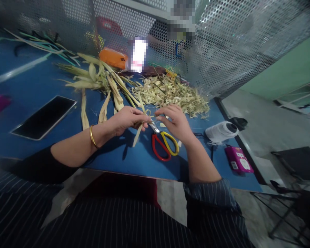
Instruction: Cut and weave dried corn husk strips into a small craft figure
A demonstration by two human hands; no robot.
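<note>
Between thumb and fingers, my left hand (134,119) pinches a pale husk strip (136,136) that hangs below it and loops above the fingertips. Close on its right, my right hand (174,122) is closed with thumb and forefinger at a thin end near the loop; what they grip is too small to make out. Under and between the hands lie scissors (157,131) with one red and one yellow handle, their blades partly hidden by my left fingers. Behind the hands are a bundle of dried husks (93,77) and a heap of shredded husk (170,91).
On the blue table (134,162) lie a dark phone (45,117) at left, a white thread spool (220,131) and a purple packet (239,159) at right. An orange pouch (113,58) and a lit screen (138,55) stand by the perforated metal panel (212,44).
</note>
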